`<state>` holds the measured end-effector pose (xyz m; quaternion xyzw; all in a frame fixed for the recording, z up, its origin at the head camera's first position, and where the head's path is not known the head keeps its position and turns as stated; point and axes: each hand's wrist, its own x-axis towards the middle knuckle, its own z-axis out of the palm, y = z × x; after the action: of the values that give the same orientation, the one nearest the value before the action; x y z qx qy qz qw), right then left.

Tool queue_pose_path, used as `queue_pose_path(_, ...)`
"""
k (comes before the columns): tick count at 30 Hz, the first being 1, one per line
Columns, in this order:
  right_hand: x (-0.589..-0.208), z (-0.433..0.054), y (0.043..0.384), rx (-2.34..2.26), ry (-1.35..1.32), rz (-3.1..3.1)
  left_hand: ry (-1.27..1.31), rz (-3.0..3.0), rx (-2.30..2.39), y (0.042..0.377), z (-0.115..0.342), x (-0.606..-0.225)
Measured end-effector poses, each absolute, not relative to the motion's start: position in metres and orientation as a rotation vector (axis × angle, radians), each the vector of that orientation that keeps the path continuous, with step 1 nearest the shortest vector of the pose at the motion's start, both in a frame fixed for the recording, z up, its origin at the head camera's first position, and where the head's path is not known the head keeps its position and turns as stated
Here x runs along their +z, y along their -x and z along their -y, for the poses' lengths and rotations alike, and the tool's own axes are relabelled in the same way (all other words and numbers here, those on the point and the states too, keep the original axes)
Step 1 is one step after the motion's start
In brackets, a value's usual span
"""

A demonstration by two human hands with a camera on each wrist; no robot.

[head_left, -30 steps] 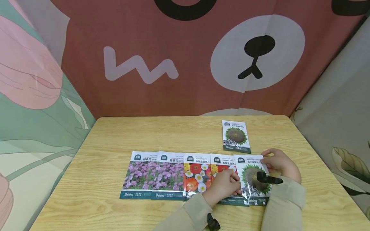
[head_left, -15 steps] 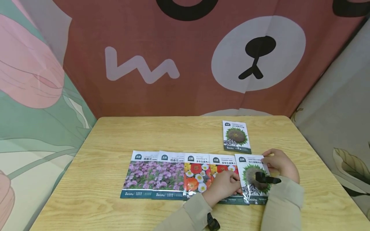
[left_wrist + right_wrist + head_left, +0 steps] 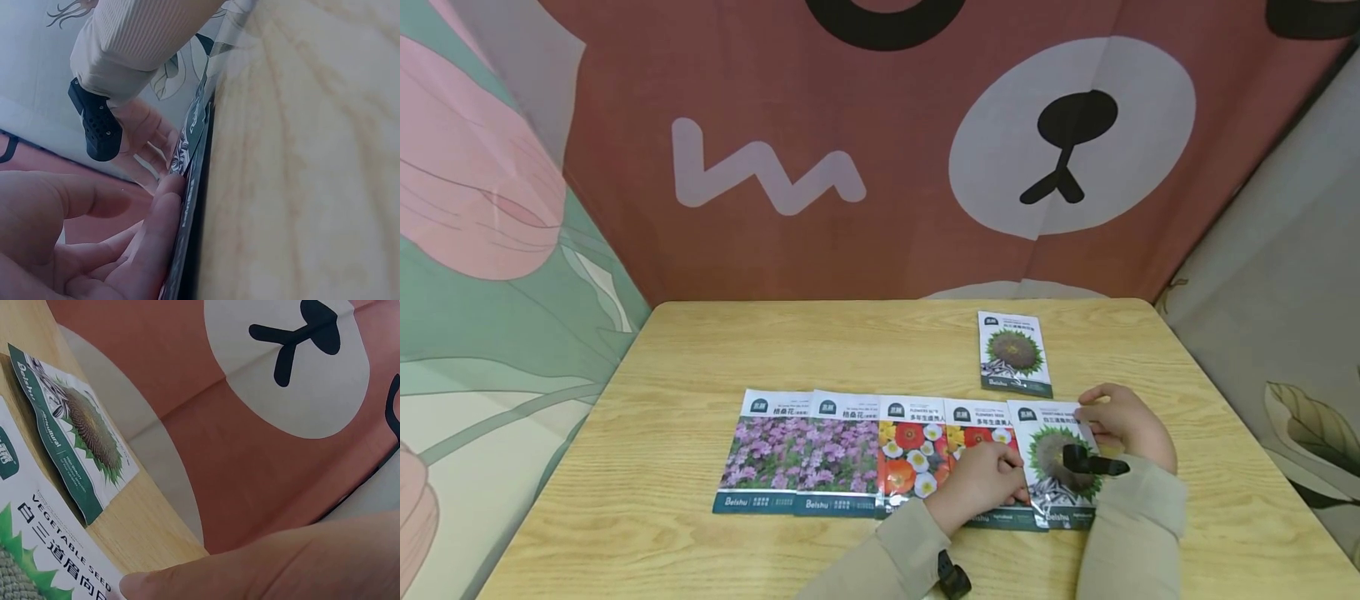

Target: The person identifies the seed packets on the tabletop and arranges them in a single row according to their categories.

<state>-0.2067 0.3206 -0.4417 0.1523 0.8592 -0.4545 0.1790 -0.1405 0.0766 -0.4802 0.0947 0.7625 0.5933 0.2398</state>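
Note:
Near the right end of a row of seed packets lies a sunflower seed packet (image 3: 1045, 454). My right hand (image 3: 1131, 429) pinches its upper right edge; in the right wrist view, a fingertip meets the corner of this sunflower packet (image 3: 37, 519). My left hand (image 3: 981, 487) rests over the right-hand poppy seed packet (image 3: 979, 417), fingertips right at the sunflower packet's left edge. The left wrist view has the left hand's fingers (image 3: 159, 231) laid along the packets, thumb apart. Another poppy seed packet (image 3: 912, 454) and two purple-flower seed packets (image 3: 767, 454) continue the row leftward, edges overlapping.
A second sunflower seed packet (image 3: 1015, 354) lies alone behind the row, toward the back of the wooden table (image 3: 700, 358). Printed cloth (image 3: 880, 250) with a bear face hangs behind the table's back edge. Patterned cloth (image 3: 1262, 292) hangs on the right side.
Both hands stay nearly where they were. The sunflower packet in the row has shifted only very slightly; the other packets have not moved.

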Motion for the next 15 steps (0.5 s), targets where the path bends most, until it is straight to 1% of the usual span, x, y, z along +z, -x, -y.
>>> queue_pose_path(9, -0.4432, -0.3235, 0.2090, -1.314, -0.421, -2.397, -0.268, -2.061, 1.620, 0.1422, -0.0756, -0.4776)
queue_pose_path(15, -0.4442, -0.3251, 0.2094, -1.313, -0.412, -2.392, -0.230, -1.959, 1.695, 0.1414, -0.0764, -0.4759)
